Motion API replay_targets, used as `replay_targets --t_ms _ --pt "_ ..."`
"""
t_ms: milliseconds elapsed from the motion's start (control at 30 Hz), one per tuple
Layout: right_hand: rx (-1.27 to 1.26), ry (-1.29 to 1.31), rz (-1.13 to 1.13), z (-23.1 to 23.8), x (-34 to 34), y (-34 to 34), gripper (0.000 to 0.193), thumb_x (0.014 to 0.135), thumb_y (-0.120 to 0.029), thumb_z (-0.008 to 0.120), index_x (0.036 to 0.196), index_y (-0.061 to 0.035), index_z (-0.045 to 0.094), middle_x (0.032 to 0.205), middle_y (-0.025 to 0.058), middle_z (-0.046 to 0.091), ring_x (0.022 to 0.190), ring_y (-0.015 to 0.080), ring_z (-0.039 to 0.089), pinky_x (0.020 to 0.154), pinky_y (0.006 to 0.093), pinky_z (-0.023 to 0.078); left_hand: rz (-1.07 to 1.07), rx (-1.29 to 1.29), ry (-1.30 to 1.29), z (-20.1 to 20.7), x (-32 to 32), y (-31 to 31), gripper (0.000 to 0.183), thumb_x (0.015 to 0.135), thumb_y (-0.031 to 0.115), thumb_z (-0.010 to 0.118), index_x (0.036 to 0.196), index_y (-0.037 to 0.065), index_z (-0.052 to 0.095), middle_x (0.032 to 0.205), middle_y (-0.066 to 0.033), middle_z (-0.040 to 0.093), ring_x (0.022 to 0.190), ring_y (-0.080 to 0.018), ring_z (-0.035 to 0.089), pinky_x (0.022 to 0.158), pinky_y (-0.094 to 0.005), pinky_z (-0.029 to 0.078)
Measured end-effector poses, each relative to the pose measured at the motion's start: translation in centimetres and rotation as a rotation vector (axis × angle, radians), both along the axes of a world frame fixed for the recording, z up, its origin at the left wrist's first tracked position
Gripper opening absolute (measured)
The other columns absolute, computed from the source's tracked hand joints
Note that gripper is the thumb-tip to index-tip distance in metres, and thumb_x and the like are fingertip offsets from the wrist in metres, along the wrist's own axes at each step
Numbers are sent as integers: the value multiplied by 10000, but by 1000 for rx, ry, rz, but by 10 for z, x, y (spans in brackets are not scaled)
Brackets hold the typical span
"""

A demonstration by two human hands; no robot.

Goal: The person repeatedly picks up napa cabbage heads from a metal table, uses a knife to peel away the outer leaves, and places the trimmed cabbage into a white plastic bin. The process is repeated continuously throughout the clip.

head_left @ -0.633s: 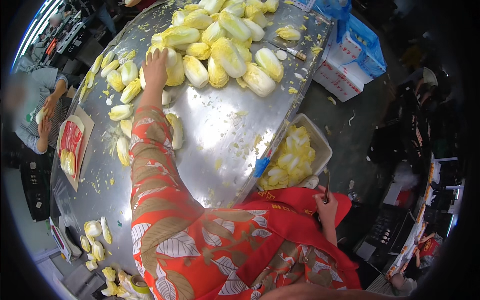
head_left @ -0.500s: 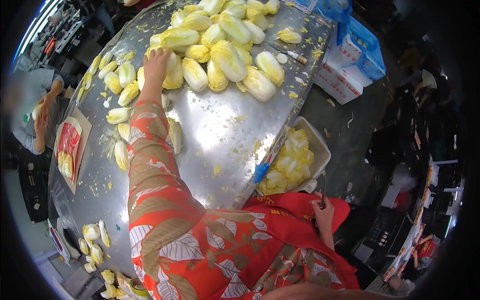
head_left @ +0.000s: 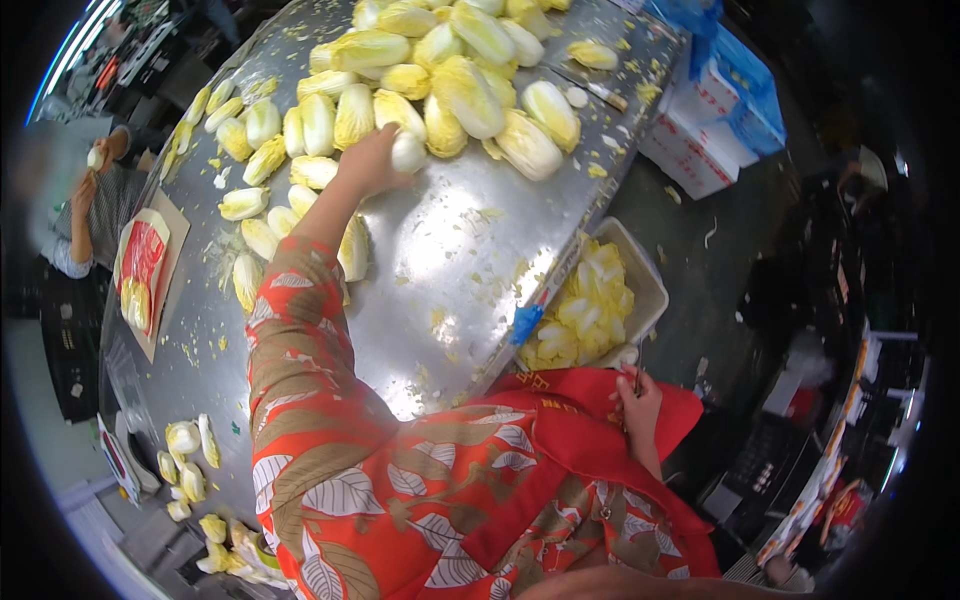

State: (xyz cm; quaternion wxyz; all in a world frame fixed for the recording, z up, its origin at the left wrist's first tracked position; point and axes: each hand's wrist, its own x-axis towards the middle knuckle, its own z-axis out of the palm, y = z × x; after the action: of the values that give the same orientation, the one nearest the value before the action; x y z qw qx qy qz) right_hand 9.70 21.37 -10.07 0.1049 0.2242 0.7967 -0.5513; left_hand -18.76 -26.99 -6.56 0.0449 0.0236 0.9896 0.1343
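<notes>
My left hand (head_left: 372, 163) reaches across the metal table (head_left: 420, 290) and closes around the white base of a yellow napa cabbage (head_left: 408, 152). The cabbage lies at the near edge of a large heap of napa cabbages (head_left: 468, 98). To the left of my left forearm, several smaller cabbages (head_left: 243, 204) lie in loose rows. Low at the right, beside my red apron (head_left: 590, 425), my right hand (head_left: 640, 402) is closed around a slim knife, mostly hidden by the fingers. A pale bin (head_left: 650, 290) full of yellow leaves stands just beyond that hand, below the table edge.
White boxes (head_left: 690, 160) with blue plastic stand off the table's right edge. A knife-like tool (head_left: 607, 96) lies near the far right edge. Cardboard with a red bag (head_left: 145, 262) lies at left, near another person (head_left: 80, 195). More cabbages (head_left: 186, 465) sit at lower left.
My left hand has moved right and nearer, from the heap's left side onto a cabbage at its front edge. The knife in my right hand has turned, and its blade shows less.
</notes>
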Motion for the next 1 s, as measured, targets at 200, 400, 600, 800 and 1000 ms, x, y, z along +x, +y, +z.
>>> replay_targets --t_ms 200,400,600,800,1000 --pt "23 85 55 1 -12 -6 217 868 -93 586 1057 -8 651 624 6 562 502 59 518 470 216 399 106 37 241 -3 47 15 614 592 378 785 1086 68 594 998 -175 591 927 -334 595 793 -422 492" --pt "102 316 219 37 -46 -29 232 810 -91 618 1032 -36 652 650 41 582 565 124 543 562 266 444 -63 596 130 53 109 118 601 650 266 784 1152 53 531 1023 -170 642 942 -285 640 817 -365 498" --pt "294 600 322 87 -57 -47 189 747 -152 653 928 -98 660 736 125 637 681 316 621 611 379 485 -307 999 -75 54 155 218 572 657 191 780 1141 29 522 994 -116 642 911 -187 634 800 -316 502" --pt "436 545 323 90 -48 -32 124 755 -197 636 834 -102 642 705 123 629 679 336 616 603 428 473 -392 1026 -211 48 169 261 588 649 198 790 1147 31 526 976 -117 649 901 -198 639 795 -314 504" --pt "473 500 284 87 -39 -26 122 761 -214 618 800 -99 625 691 132 623 675 351 611 604 445 471 -426 988 -215 49 174 272 593 641 199 793 1147 33 534 987 -121 653 910 -210 646 800 -318 507"
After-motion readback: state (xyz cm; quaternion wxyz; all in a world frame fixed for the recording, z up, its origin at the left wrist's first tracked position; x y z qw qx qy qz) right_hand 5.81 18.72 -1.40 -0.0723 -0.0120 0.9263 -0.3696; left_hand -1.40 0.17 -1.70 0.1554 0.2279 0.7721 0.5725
